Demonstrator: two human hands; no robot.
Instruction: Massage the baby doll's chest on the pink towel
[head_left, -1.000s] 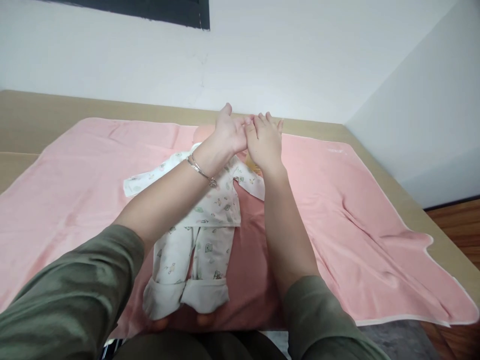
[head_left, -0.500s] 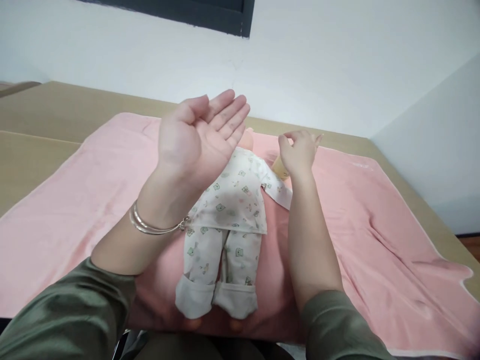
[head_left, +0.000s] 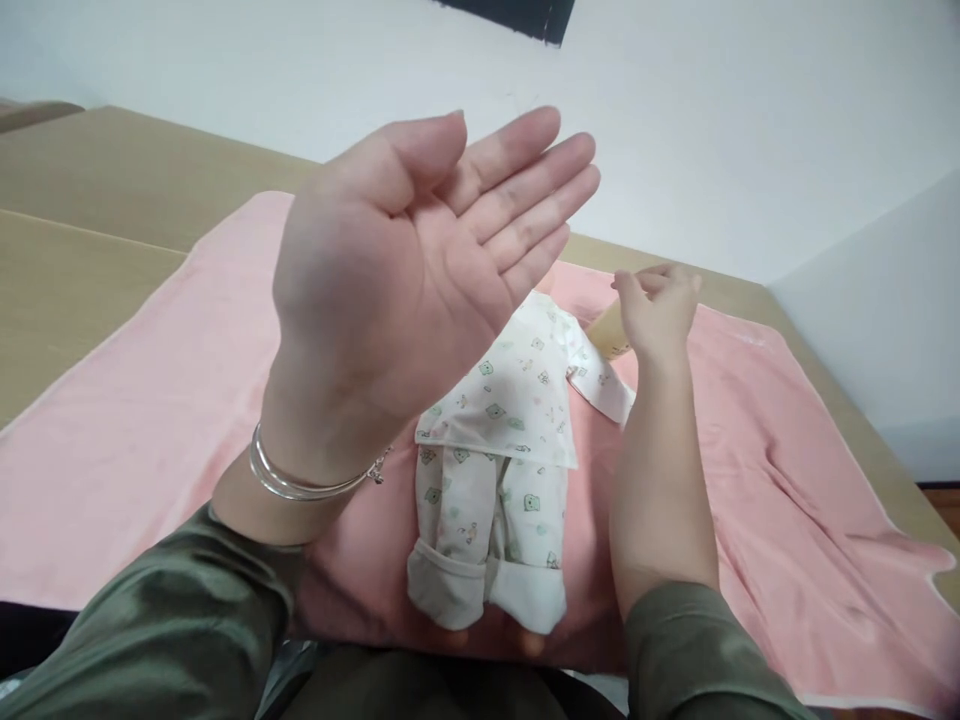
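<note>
My left hand (head_left: 420, 270) is raised close to the camera, palm up, with its fingers straight and nothing on the palm. Behind it lies a doll (head_left: 502, 400) in a white printed shirt and trousers with rolled cuffs. My left hand hides the doll's head and one arm. Further off, beyond the doll's outstretched sleeve, my right hand (head_left: 658, 305) has its thumb and fingers curled together. A yellow object with small dark lettering (head_left: 611, 330) shows beside and partly behind it. Whether the fingers grip it cannot be made out.
Under the doll a pink blanket (head_left: 757, 450) spreads across a wooden table (head_left: 112, 180). A white wall (head_left: 712, 120) rises behind the far edge, with a dark frame (head_left: 517, 15) on it.
My left hand has come up and nearer to the camera, staying open. The view has shifted, so the doll and my right hand appear further right. My right hand keeps its curled shape.
</note>
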